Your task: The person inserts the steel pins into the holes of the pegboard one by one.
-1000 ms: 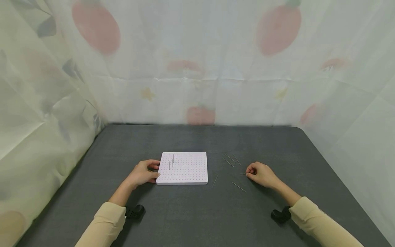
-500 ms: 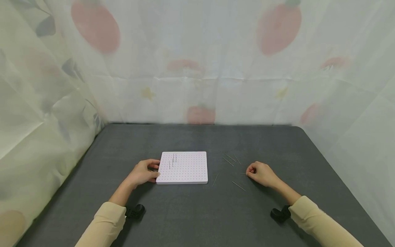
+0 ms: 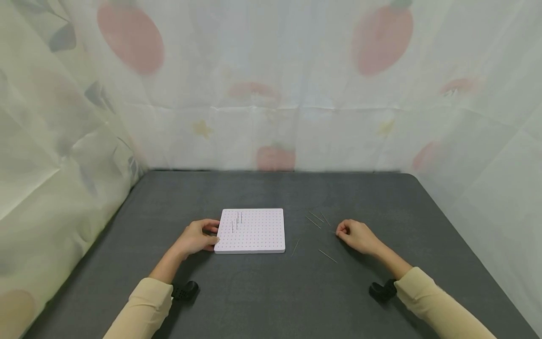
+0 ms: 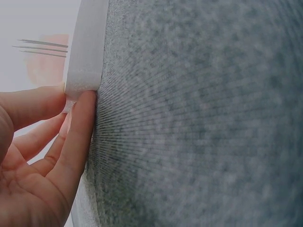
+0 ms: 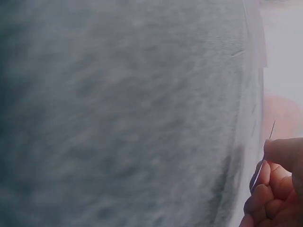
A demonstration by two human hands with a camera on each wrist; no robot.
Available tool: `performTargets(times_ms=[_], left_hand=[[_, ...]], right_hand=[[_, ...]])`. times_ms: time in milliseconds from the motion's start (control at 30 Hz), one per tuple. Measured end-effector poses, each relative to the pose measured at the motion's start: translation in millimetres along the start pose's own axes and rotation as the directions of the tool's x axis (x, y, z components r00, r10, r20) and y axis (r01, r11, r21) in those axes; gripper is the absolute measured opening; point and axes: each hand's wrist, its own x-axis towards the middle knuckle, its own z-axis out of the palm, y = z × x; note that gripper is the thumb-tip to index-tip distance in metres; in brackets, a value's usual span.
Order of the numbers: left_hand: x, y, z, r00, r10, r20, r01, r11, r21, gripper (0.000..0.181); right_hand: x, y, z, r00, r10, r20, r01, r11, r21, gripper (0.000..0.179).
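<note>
A white pegboard (image 3: 258,238) with rows of small holes lies flat on the dark table. Several thin needles (image 3: 237,223) stand upright near its back left. My left hand (image 3: 197,237) grips the board's left edge; in the left wrist view the thumb rests over the corner (image 4: 81,84) and a finger presses against its side. To the right of the board, my right hand (image 3: 357,236) is just above the table. Between thumb and fingers it pinches a thin needle (image 5: 272,128), whose tip sticks out past the thumb in the right wrist view.
Loose needles lie on the table right of the board: a small group (image 3: 314,222) towards the back, a single needle (image 3: 295,247) by the board's edge and another needle (image 3: 328,255) nearer me. A patterned curtain (image 3: 271,117) hangs behind the table.
My right hand has lifted slightly and shifted a little back and left, and the pinched needle has come up with it. My left hand and the pegboard have stayed in place.
</note>
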Motion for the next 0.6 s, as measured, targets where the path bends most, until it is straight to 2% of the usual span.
performTargets(times_ms=[200,600], left_hand=[[-0.4,0.8,0.0,1.0,-0.013,-0.008,0.013,1.0,-0.005,0.056],[-0.6,0.7,1.6,0.999,-0.034,-0.021,0.034,0.999,-0.001,0.056]], right_hand=[[6.8,-6,-1,1.0,0.008,0.017,-0.008,0.999,0.034,0.01],[26.5,-25,6,1.0,0.006,-0.01,-0.005,0.996,0.093,0.013]])
